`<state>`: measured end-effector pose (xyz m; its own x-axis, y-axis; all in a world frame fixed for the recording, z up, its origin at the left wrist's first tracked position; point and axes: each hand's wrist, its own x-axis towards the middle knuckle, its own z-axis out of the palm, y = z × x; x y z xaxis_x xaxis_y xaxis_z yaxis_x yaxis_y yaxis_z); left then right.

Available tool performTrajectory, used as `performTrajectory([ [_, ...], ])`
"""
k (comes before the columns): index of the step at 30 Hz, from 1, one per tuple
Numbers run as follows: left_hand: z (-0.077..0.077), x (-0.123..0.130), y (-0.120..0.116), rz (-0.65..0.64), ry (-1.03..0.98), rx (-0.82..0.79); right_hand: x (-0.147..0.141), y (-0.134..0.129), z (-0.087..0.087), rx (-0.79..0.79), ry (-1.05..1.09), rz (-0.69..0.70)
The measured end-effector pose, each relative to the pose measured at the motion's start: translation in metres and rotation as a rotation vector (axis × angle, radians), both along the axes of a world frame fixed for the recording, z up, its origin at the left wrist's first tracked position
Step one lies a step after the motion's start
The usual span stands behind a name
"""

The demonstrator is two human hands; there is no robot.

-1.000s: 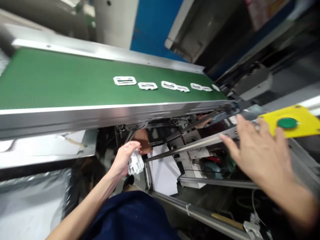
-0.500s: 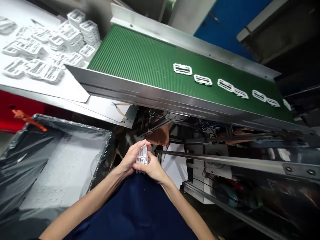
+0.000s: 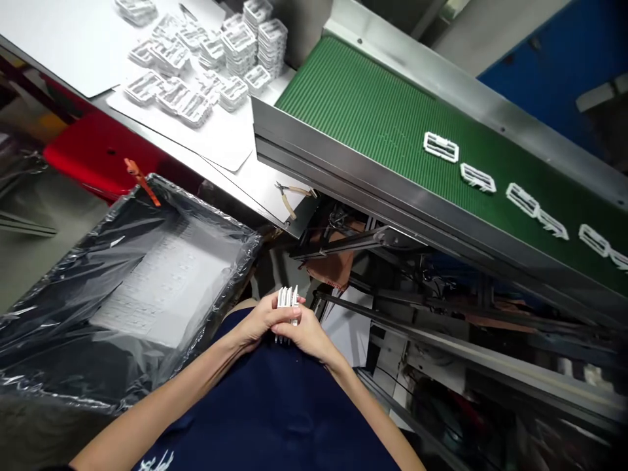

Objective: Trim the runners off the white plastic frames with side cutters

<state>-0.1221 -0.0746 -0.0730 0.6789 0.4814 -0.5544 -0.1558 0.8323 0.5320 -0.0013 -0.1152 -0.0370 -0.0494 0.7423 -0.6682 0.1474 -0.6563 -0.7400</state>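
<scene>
Close to my body, both hands grip a small stack of white plastic frames (image 3: pixel 287 297), now seen edge-on with their thin sides upward. My left hand (image 3: pixel 260 320) wraps the stack from the left, with its thumb across the front. From the right my right hand (image 3: pixel 307 330) closes round it, its thumb lying below the left one. The lower part of the stack is partly covered by the thumbs. Similar white plastic frames (image 3: pixel 441 147) lie spaced along the green conveyor belt (image 3: pixel 353 111), away from my hands.
Piles of white frames (image 3: pixel 238 49) cover part of the white table (image 3: pixel 220 140). Cutting pliers (image 3: pixel 289 196) rest at its corner. A bin lined with clear plastic (image 3: pixel 255 242) stands left, white pieces inside. A red stool (image 3: pixel 93 154) and the conveyor's metal side rail (image 3: pixel 343 163) are nearby.
My view has turned left, so the table, bin and conveyor appear shifted right. The stack in my hands has turned from showing its face to showing its edges. Both hands keep hold.
</scene>
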Motion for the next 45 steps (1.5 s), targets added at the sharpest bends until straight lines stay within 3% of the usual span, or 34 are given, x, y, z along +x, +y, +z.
performTrajectory([
  [4,-0.002,-0.015,0.009,0.11,-0.101,-0.06,-0.002,0.009,0.011,-0.038,0.071,0.131],
  [6,-0.004,-0.025,0.014,0.179,-0.134,-0.109,0.001,0.012,0.021,-0.02,-0.026,0.22],
  [9,-0.005,-0.041,0.021,0.222,-0.158,-0.141,0.003,0.024,0.031,0.267,-0.461,0.376],
  [11,-0.002,-0.049,0.024,0.218,-0.194,-0.153,-0.001,0.037,0.033,0.555,-0.641,0.599],
  [14,0.003,-0.057,0.025,0.233,-0.278,-0.207,-0.012,0.061,0.028,0.805,-0.645,0.941],
  [16,0.005,-0.061,0.024,0.295,-0.33,-0.273,-0.019,0.074,0.023,0.862,-0.585,1.049],
  [23,0.006,-0.073,0.02,0.63,-0.38,-0.388,-0.038,0.098,0.004,0.994,-0.418,1.141],
  [29,-0.003,-0.083,0.023,0.792,-0.389,-0.491,-0.061,0.129,-0.027,1.061,-0.227,1.194],
  [34,-0.014,-0.082,0.038,0.958,-0.342,-0.571,-0.076,0.165,-0.024,0.99,-0.147,1.348],
  [39,-0.018,-0.081,0.057,0.983,-0.329,-0.608,-0.086,0.187,-0.025,0.849,-0.168,1.394],
  [45,-0.026,-0.092,0.086,1.021,-0.35,-0.565,-0.1,0.216,-0.025,0.955,-0.181,1.395],
])
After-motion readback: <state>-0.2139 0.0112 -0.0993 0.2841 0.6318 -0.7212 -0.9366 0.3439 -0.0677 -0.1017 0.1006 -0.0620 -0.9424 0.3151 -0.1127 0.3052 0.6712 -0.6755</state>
